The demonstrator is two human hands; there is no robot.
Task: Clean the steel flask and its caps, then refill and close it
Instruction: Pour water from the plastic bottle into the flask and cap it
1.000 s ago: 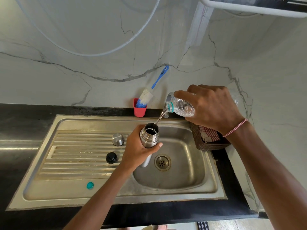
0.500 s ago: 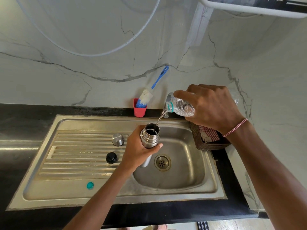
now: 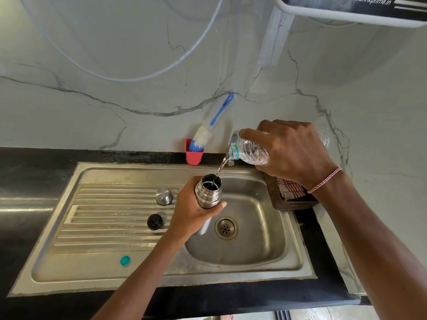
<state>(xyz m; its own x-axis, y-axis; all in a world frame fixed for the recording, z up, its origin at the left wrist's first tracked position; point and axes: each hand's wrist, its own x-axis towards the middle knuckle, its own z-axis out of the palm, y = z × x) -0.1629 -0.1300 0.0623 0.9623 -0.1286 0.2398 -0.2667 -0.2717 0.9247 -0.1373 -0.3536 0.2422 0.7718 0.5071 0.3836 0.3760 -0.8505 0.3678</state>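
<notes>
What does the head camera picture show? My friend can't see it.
The right hand tips a clear plastic bottle, pouring water into the open steel flask that the left hand holds over a steel sink. A steel cap and a black cap sit on the drainboard to the left.

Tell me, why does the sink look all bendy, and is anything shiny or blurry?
In the head view, the wide-angle lens bows the sink along its straight edges; glare streaks the black counter at left and the steel flask; the water stream from the plastic bottle looks slightly smeared.
</notes>
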